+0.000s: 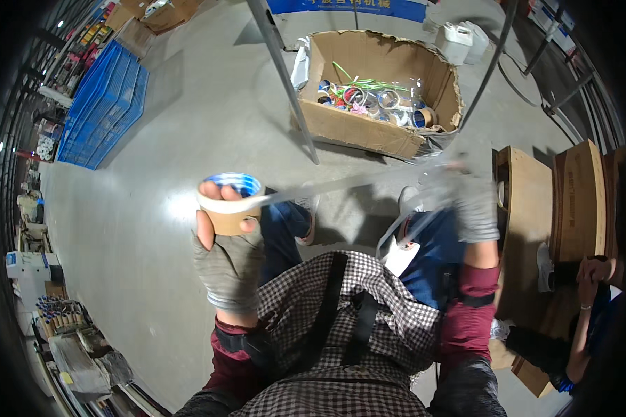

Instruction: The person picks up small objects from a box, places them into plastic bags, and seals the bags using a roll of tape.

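In my gloved left hand (231, 260) is a roll of tape (231, 221), tan outside with a blue inner core, fingers hooked through its middle and thumb on the outside. From the roll a pale translucent strip of tape (341, 183) stretches rightward, nearly straight, to my right hand (471, 205). That hand is raised over my right knee, its gloved fingers smeared by motion, and the strip ends at them. More of the clear film loops down below it toward a white object (401, 256) by my right thigh.
Ahead stands a torn cardboard box (365, 128) with tape rolls and green strands inside, between metal legs (285, 80). Blue plastic crates (108, 104) are stacked at left; white jugs (455, 43) stand behind the box. At right are cardboard boxes (577, 201) and another person's hands (595, 271).
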Available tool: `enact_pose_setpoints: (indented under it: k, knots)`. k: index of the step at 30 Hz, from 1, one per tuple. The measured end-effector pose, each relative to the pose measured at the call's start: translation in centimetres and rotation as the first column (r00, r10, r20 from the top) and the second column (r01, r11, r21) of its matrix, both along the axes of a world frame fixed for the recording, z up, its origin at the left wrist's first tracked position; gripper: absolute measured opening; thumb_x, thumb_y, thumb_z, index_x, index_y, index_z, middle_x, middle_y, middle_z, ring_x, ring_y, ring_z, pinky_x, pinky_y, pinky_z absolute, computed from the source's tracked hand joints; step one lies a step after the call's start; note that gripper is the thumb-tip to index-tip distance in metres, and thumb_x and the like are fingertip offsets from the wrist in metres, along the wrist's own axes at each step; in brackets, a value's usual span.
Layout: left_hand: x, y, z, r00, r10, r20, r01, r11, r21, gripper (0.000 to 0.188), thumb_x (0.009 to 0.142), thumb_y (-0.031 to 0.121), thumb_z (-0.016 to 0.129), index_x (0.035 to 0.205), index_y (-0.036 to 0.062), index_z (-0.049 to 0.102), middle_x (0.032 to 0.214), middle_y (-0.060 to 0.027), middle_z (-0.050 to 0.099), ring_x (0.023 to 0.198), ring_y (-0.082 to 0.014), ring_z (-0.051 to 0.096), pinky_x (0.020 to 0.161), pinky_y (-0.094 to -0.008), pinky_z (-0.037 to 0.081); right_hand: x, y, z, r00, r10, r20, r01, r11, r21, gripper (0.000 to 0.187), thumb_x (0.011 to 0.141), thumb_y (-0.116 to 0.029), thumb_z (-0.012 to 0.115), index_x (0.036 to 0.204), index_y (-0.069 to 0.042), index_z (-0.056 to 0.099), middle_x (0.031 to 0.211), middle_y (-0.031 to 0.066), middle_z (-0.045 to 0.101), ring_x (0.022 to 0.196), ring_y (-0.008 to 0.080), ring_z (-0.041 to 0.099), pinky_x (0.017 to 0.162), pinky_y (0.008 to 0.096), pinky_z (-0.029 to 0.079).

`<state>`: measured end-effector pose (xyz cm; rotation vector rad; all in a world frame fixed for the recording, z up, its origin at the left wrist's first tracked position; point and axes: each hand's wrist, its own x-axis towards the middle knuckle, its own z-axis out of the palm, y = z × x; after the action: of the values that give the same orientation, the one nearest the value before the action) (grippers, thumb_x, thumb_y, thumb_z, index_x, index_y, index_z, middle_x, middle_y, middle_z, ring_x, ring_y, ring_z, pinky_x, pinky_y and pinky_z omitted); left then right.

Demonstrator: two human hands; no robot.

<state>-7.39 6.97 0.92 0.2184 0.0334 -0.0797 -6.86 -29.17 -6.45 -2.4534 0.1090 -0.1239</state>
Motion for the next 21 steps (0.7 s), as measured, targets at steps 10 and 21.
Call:
enact_pose_setpoints:
  k: [10, 21]
  knots:
    - [1.0, 1.1, -0.3, 0.995, 0.058, 0.08, -0.054, 0.997, -0.046, 0.034, 0.095, 0.022, 0.039, 0.128, 0.0121, 0.043, 0.127, -0.0012, 0.048, 0.118, -0.0183, 0.045, 0.082, -0.0439, 0.044, -2.7, -13.3, -1.8, 0.667, -0.745, 0.032, 0.587, 0.551, 0.593, 0.025, 0.076, -0.012, 0.059, 0.1, -0.006, 0.057, 0.073, 0.0022, 0.054, 0.06, 0.0128, 0.05, 0.053, 0.0253, 0.044]
    - [-0.6, -4.0, 0.1, 0.995, -0.07, -0.067, 0.077, 0.991, 0.114, 0.034, 0.097, 0.027, 0.033, 0.128, 0.0141, 0.041, 0.126, -0.0003, 0.05, 0.115, -0.0194, 0.048, 0.08, -0.0401, 0.047, 0.5, 13.2, 5.4, 0.951, 0.224, 0.215, -0.293, 0.873, 0.389, 0.064, 0.071, -0.002, 0.062, 0.13, -0.005, 0.038, 0.105, 0.0087, 0.059, 0.082, 0.0081, 0.057, 0.073, 0.0232, 0.047]
